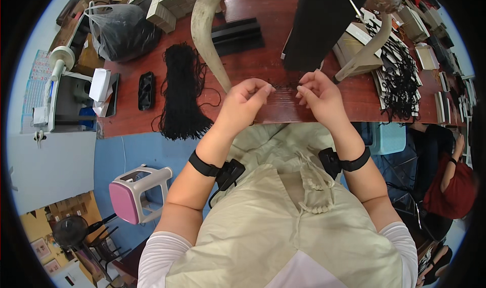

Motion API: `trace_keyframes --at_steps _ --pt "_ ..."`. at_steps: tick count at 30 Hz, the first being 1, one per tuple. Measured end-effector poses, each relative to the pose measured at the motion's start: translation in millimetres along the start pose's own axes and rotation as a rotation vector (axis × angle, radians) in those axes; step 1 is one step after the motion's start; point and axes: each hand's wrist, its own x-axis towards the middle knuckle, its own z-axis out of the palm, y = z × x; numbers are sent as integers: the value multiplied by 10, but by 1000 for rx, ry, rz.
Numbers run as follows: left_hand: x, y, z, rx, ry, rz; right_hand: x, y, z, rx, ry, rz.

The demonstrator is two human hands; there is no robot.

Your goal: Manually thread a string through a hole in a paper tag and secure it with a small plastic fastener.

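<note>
My left hand (245, 104) is closed in a pinch above the table's near edge. A thin black cord (282, 84) runs from its fingertips toward the right. Facing it, my right hand (323, 96) pinches too, thumb against fingers, at the cord's other side. The cord is small, and where exactly each hand grips it is partly hidden by the fingers. Just beyond the hands stands a tall black panel (324, 27). Left of my left hand, a thick bundle of black cords (181, 93) lies on the table, its ends hanging over the edge.
Pale curved legs (206, 30) stand on the reddish table (132, 103) around the work spot. A black tray (146, 90) and a bagged dark load (126, 31) are at left. White cards with black cords (400, 80) lie right. A pink-topped stool (124, 203) stands below; another person (450, 187) sits right.
</note>
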Motion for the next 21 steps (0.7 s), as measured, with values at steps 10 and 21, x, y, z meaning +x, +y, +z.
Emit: trace_keyframes --at_steps 10,21 --pt "-77 -28 -202 -105 66 -62 8 -18 406 -739 -156 -339" --pt "-151 4 -202 -153 45 -96 96 -240 381 -256 -230 213"
